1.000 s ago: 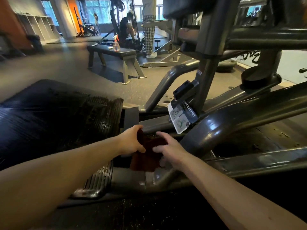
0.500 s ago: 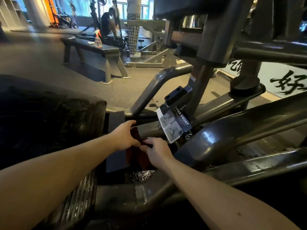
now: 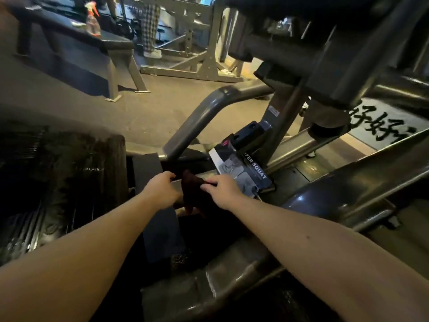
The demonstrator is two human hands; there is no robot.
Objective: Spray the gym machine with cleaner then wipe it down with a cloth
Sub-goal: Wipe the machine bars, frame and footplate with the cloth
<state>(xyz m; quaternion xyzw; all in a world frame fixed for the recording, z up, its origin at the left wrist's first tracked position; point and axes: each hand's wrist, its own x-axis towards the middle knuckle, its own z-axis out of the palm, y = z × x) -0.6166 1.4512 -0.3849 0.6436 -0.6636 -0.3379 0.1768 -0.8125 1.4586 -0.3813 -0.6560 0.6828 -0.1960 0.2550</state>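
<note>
A dark red cloth (image 3: 193, 192) hangs over a grey crossbar of the gym machine (image 3: 325, 194), low in its frame. My left hand (image 3: 161, 190) grips the cloth's left edge and my right hand (image 3: 224, 190) pinches its right edge, just below the "SUPER SQUAT" label plate (image 3: 243, 174). A spray bottle (image 3: 92, 19) with an orange trigger stands on a bench at the far upper left, away from both hands.
A black ribbed footplate (image 3: 58, 182) fills the left. Curved grey tubes (image 3: 209, 108) rise behind the hands, and thick frame bars cross on the right. A flat bench (image 3: 76, 40) and a person in checked trousers (image 3: 151, 26) stand further back on the floor.
Both hands have carried the cloth up and away from me, from the lower frame tube onto the crossbar by the label. The camera has moved closer and tilted down.
</note>
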